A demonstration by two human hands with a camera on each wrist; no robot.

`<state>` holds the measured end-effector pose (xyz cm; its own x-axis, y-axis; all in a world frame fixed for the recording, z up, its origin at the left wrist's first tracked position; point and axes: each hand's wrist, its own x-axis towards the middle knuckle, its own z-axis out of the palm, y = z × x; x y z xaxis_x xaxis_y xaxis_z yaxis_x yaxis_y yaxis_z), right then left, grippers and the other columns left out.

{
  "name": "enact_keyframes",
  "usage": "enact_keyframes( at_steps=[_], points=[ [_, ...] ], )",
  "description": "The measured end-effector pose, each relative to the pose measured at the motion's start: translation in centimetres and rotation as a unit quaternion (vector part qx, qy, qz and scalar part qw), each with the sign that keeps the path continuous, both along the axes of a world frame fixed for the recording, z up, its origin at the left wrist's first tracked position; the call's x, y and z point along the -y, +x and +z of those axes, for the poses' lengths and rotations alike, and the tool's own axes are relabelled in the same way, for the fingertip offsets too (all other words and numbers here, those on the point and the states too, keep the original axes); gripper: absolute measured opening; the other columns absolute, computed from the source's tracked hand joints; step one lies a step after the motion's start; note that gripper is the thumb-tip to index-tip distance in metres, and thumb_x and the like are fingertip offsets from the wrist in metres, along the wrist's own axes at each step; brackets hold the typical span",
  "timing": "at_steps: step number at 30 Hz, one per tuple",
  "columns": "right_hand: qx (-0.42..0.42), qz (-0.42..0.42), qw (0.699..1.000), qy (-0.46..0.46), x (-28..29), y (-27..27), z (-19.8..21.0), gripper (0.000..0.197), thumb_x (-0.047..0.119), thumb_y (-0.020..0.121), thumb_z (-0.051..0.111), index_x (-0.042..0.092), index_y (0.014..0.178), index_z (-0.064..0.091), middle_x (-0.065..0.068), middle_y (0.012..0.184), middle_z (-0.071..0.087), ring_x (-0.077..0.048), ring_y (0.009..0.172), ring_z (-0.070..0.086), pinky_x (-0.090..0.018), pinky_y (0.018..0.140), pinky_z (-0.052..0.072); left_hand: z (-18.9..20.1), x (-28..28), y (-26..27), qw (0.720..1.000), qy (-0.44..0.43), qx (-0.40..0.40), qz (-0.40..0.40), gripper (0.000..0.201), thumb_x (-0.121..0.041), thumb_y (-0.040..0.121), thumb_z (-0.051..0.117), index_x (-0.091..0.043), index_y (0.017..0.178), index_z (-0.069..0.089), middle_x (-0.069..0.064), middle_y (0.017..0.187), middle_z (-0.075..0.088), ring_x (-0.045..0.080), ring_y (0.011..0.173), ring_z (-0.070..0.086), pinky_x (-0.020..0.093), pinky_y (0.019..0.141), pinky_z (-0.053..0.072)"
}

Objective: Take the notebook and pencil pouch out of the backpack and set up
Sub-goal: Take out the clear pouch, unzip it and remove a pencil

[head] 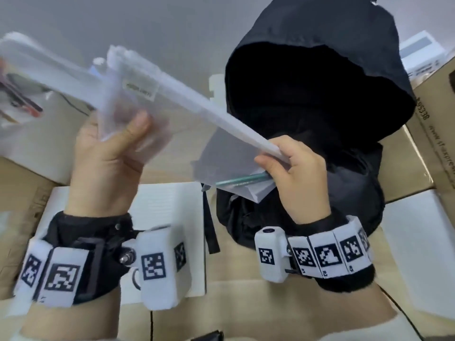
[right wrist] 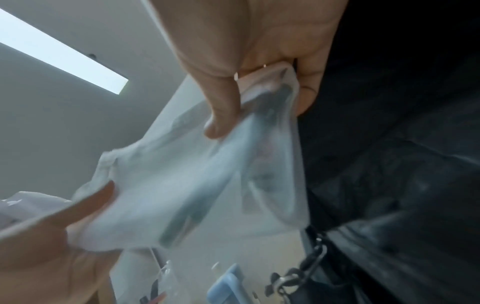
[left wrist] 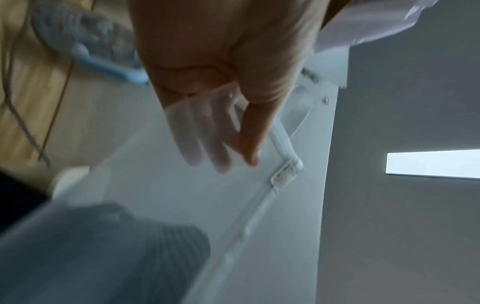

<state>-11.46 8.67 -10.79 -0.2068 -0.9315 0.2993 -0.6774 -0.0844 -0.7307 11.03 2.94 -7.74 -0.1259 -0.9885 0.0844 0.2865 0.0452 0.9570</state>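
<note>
I hold a translucent zip pencil pouch (head: 152, 99) in the air between both hands, left of the open black backpack (head: 320, 94). My left hand (head: 128, 134) grips its left end, thumb on the front and fingers behind the plastic (left wrist: 207, 144). My right hand (head: 273, 158) pinches its right corner (right wrist: 259, 102); a green pencil (head: 241, 180) shows inside there. The pouch (right wrist: 182, 185) is blurred. A white lined notebook (head: 167, 205) lies open on the table below my left wrist. The backpack's inside is dark.
Cardboard boxes (head: 430, 124) stand right of the backpack, with a white box (head: 418, 52) behind them. A clear bag with pens (head: 19, 94) lies at the back left. A backpack strap (head: 209, 217) hangs over the notebook's right edge.
</note>
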Motion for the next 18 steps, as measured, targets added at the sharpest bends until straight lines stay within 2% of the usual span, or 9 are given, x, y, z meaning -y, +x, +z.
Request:
enact_keyframes(
  at_steps=[2,3,6,8,9,12,15,16,18],
  points=[
    [-0.046,0.019,0.999,0.022,-0.4,1.1,0.4,0.008,0.027,0.079,0.060,0.020,0.082,0.061,0.006,0.074,0.061,-0.021,0.074,0.055,-0.039,0.065,0.047,-0.5,-0.6,3.0,0.996,0.015,0.078,0.047,0.052,-0.036,0.051,0.086,-0.014,0.093,0.064,-0.003,0.084,0.070,0.017,0.087,0.068,0.044,0.099,0.050],
    [-0.052,0.034,0.997,0.050,-0.5,1.6,0.4,0.006,0.026,0.079,0.062,0.020,0.080,0.060,0.003,0.072,0.062,-0.021,0.072,0.055,-0.041,0.065,0.048,-0.7,-1.1,4.2,0.992,0.020,0.117,0.045,0.046,-0.040,0.050,0.085,-0.016,0.086,0.069,-0.006,0.082,0.074,0.015,0.087,0.069,0.039,0.097,0.051],
    [-0.063,0.103,0.981,0.154,-1.0,4.0,0.3,0.008,0.027,0.077,0.065,0.021,0.079,0.059,0.001,0.069,0.062,-0.019,0.069,0.056,-0.043,0.067,0.050,-0.9,-2.9,6.5,0.980,0.032,0.193,0.026,0.029,-0.056,0.056,0.071,-0.030,0.070,0.075,-0.021,0.070,0.074,-0.005,0.071,0.065,0.021,0.082,0.049],
    [-0.069,0.168,0.962,0.202,-1.4,6.7,0.4,0.013,0.031,0.077,0.065,0.026,0.088,0.060,0.005,0.073,0.061,-0.013,0.071,0.056,-0.041,0.071,0.050,-1.6,-3.8,7.6,0.978,0.038,0.203,0.034,0.028,-0.052,0.062,0.068,-0.025,0.061,0.073,-0.020,0.063,0.072,-0.006,0.062,0.061,0.012,0.075,0.046],
    [-0.050,0.196,0.957,0.207,-1.5,8.2,0.4,0.020,0.034,0.078,0.064,0.028,0.096,0.059,0.006,0.075,0.061,-0.010,0.071,0.056,-0.038,0.072,0.050,-2.1,-4.3,8.0,0.976,0.039,0.212,0.033,0.022,-0.044,0.066,0.070,-0.023,0.060,0.072,-0.018,0.061,0.071,-0.004,0.061,0.060,0.008,0.070,0.045],
    [0.034,0.230,0.956,0.181,-1.4,12.2,0.1,0.034,0.039,0.081,0.061,0.029,0.113,0.053,0.011,0.079,0.058,-0.005,0.067,0.053,-0.026,0.068,0.045,-3.7,-5.1,8.0,0.971,0.032,0.235,-0.021,0.013,-0.024,0.076,0.071,-0.028,0.063,0.073,-0.007,0.061,0.071,0.002,0.058,0.060,0.009,0.060,0.046],
    [-0.011,0.211,0.971,0.109,-1.2,15.1,-0.7,0.037,0.046,0.083,0.052,0.026,0.113,0.056,0.013,0.083,0.054,0.001,0.066,0.044,-0.031,0.069,0.046,-4.6,-5.7,7.8,0.966,0.017,0.245,-0.081,0.007,-0.029,0.081,0.068,-0.028,0.077,0.073,0.003,0.067,0.068,0.001,0.062,0.057,0.011,0.059,0.045],
    [-0.011,0.195,0.977,0.089,-1.1,15.6,-1.1,0.036,0.046,0.082,0.050,0.025,0.110,0.059,0.008,0.086,0.055,0.000,0.068,0.044,-0.034,0.070,0.048,-4.9,-5.7,8.1,0.966,0.017,0.245,-0.079,0.011,-0.031,0.082,0.066,-0.024,0.078,0.073,0.000,0.067,0.067,0.001,0.064,0.057,0.011,0.062,0.045],
    [0.031,0.178,0.982,0.059,-1.2,16.3,-1.8,0.030,0.038,0.083,0.054,0.021,0.104,0.066,0.005,0.084,0.053,0.000,0.071,0.047,-0.028,0.070,0.048,-5.4,-5.8,8.9,0.966,0.012,0.250,-0.068,0.019,-0.032,0.082,0.062,-0.019,0.074,0.073,-0.006,0.069,0.068,0.001,0.068,0.059,0.012,0.066,0.045]
  ],
)
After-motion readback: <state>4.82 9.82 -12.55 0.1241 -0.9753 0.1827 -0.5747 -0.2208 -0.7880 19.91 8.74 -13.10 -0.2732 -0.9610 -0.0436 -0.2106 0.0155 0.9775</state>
